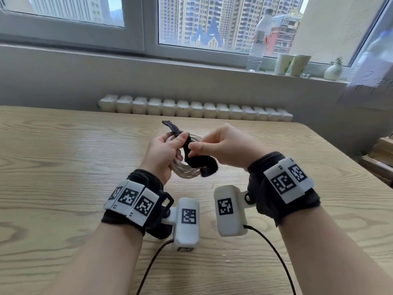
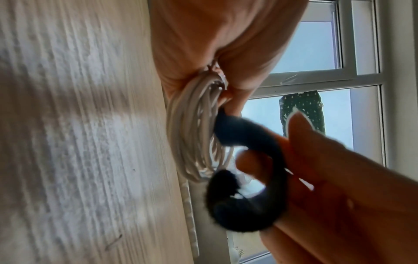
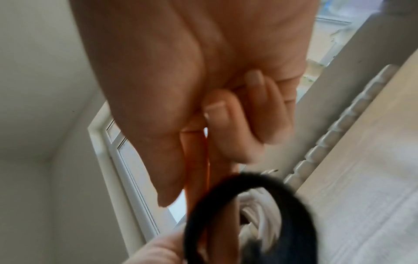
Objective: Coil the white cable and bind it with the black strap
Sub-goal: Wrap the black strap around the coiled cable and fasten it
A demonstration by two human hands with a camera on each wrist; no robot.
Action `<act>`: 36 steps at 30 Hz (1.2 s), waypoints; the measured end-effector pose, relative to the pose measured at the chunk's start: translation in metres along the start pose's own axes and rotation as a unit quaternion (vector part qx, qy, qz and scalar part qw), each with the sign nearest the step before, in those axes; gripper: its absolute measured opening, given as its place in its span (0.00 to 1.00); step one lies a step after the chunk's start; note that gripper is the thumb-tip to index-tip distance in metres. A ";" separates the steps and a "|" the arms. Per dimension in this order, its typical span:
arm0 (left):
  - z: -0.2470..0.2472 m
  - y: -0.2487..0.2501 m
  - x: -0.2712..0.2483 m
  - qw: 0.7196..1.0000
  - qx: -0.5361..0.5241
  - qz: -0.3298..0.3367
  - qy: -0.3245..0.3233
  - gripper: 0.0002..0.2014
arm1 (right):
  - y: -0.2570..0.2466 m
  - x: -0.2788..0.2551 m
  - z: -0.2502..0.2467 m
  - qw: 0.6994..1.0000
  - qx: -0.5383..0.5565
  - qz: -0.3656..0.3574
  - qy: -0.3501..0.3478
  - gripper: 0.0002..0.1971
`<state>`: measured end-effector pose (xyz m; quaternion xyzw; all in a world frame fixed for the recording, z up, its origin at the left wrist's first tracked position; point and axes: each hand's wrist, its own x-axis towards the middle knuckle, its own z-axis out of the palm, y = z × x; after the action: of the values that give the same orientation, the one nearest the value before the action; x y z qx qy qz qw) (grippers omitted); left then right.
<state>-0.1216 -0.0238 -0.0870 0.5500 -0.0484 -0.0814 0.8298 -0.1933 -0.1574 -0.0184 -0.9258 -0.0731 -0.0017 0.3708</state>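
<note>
Coiling looks done, so I'm on the binding step now: my left hand (image 1: 163, 153) grips the cable (image 1: 187, 172) as a bundle mid-frame, held above the counter (image 1: 63, 167), with one end of the strap (image 1: 191, 158) pinned under its thumb. My right hand (image 1: 223, 145) pinches the strap's loose part, which curls free. Next I reckon it needs pulling snug round the coil and pressing onto itself. Window (image 1: 212, 20), bottle (image 1: 258, 39) and cups (image 1: 292, 64) sit upper right.
</note>
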 end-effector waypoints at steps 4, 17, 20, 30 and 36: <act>-0.007 -0.009 0.002 0.999 -0.027 0.010 0.022 0.02 | 0.025 0.008 0.004 0.980 0.094 -0.020 0.174 0.09; -0.009 -0.011 0.003 0.996 -0.082 0.013 -0.031 0.05 | 0.068 0.015 0.027 0.910 0.355 0.066 0.201 0.08; -0.010 -0.012 0.003 0.997 -0.075 0.022 -0.023 0.05 | 0.063 0.009 0.031 0.943 0.269 0.038 0.190 0.11; -0.011 -0.014 0.000 0.997 -0.060 0.013 -0.042 0.05 | 0.062 0.007 0.032 0.933 0.304 0.028 0.191 0.03; -0.005 -0.016 -0.009 0.993 -0.068 -0.011 -0.097 0.12 | 0.077 0.013 0.030 0.908 0.384 0.097 0.135 0.20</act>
<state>-0.1308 -0.0240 -0.1035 0.4818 -0.1173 -0.1465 0.8559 -0.1713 -0.1900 -0.0921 -0.7057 0.0731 -0.0624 0.7020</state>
